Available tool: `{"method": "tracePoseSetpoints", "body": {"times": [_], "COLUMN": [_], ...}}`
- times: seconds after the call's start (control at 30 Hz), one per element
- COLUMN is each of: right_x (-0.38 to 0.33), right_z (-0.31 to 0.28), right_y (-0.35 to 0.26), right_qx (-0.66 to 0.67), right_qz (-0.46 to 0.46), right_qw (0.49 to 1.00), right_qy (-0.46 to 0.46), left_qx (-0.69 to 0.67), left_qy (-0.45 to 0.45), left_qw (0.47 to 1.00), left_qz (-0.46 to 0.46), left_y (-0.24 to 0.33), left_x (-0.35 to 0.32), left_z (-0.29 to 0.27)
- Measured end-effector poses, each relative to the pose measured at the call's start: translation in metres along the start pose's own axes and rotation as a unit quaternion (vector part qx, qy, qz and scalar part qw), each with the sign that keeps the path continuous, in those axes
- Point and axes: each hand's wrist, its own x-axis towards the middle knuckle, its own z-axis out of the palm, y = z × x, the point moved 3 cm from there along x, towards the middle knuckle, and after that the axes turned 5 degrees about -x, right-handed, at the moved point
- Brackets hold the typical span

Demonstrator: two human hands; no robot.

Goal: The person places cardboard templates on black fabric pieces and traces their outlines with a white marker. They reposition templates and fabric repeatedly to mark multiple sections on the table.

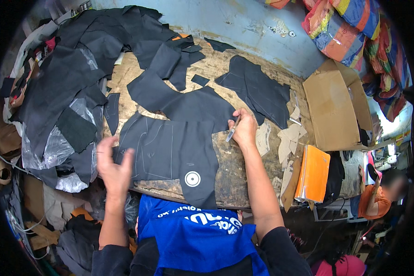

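Note:
A black sheet of material lies flat in front of me, with thin pale outlines drawn on its left half. On its lower right part is a round white disc with dark rings. My left hand hovers at the sheet's left edge, fingers spread, holding nothing. Beyond the sheet's right edge, my right hand grips a slim silver-grey pen-like tool, its tip pointing down toward the table. Another black piece with curved edges lies just behind the sheet.
Black pieces with pale outlines lie at the back right of the worn wooden table. Black offcuts heap up at left, partly over clear plastic. Beige scraps, an orange book-like item and a cardboard box stand right. Someone in orange is farther right.

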Motion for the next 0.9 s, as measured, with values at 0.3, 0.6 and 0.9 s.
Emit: {"method": "tracePoseSetpoints", "body": {"times": [0.3, 0.6, 0.9], "right_x": [0.028, -0.002, -0.087], "right_z": [-0.066, -0.154, -0.16], "right_y": [-0.048, -0.079, -0.07], "right_qx": [0.24, 0.308, 0.391], "right_qz": [-0.106, -0.123, -0.114], "right_qw": [0.938, 0.912, 0.892], "right_qy": [0.226, 0.239, 0.197], "left_qx": [0.15, 0.08, -0.737], "left_qy": [-0.457, -0.346, -0.388], "left_qw": [0.85, 0.931, 0.421], "left_qz": [0.216, 0.08, -0.358], "left_y": [0.045, 0.028, 0.076], "left_x": [-0.064, 0.006, -0.04], "left_z": [0.112, 0.155, 0.168]}}
